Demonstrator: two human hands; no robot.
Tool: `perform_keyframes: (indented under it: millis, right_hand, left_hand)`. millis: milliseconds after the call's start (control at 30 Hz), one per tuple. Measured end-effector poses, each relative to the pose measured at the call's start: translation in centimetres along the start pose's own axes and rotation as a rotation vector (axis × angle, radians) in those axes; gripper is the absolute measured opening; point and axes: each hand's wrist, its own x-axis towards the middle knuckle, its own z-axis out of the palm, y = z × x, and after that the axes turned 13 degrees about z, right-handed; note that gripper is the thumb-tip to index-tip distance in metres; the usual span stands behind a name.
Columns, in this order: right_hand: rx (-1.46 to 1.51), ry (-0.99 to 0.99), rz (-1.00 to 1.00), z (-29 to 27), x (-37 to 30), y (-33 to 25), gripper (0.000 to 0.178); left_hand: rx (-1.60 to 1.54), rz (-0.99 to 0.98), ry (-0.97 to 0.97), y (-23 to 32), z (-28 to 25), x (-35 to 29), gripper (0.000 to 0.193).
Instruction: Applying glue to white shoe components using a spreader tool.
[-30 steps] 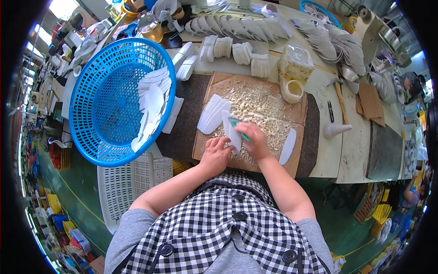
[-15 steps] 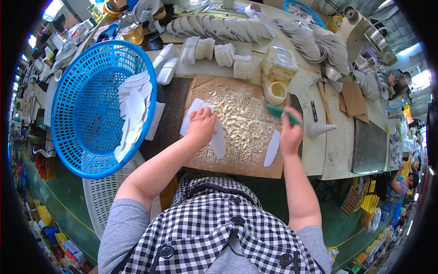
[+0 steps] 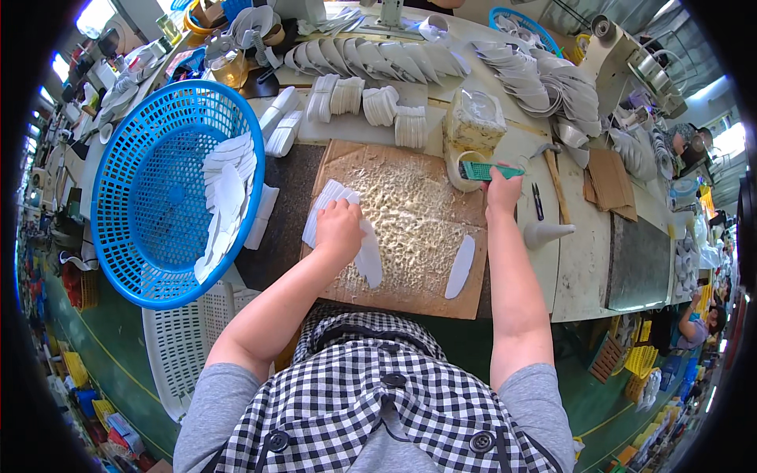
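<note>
My left hand point(image 3: 339, 231) is curled over a fanned stack of thin white strips point(image 3: 335, 194), shaped like insole pieces, at the cardboard's left side. One long white piece point(image 3: 368, 256) sticks out from under that hand. My right hand point(image 3: 502, 191) grips a flat green brush point(image 3: 489, 170), its dark end over the mouth of a pale round glue pot point(image 3: 457, 175). A single white piece point(image 3: 460, 266) lies apart near the right edge of the cardboard sheet point(image 3: 402, 303), which is crusted with dried, cream-coloured lumps.
A blue basket point(image 3: 106, 229) with white pieces stands tilted at left. Bundled white pieces point(image 3: 347, 94) line the back, beside a glue-stained container point(image 3: 477, 118). On the right lie a hammer point(image 3: 557, 181), a dark pen-like tool point(image 3: 538, 202) and a white cone point(image 3: 548, 233).
My right hand has moved the green brush up and left, from beside the cardboard's right edge to the pot. My left hand stays on the stack. The view has shifted slightly.
</note>
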Motion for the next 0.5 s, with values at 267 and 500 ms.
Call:
perform_keyframes:
  millis: [267, 500]
  right_hand:
    - [0.448, -0.364, 0.390, -8.6, -2.9, 1.4, 0.026]
    - [0.267, -0.294, 0.279, -13.6, -8.2, 3.4, 0.026]
  left_hand:
    - [-0.464, 0.489, 0.282, 7.3, -6.2, 0.8, 0.011]
    - [-0.217, 0.957, -0.034, 11.4, 4.3, -1.8, 0.016]
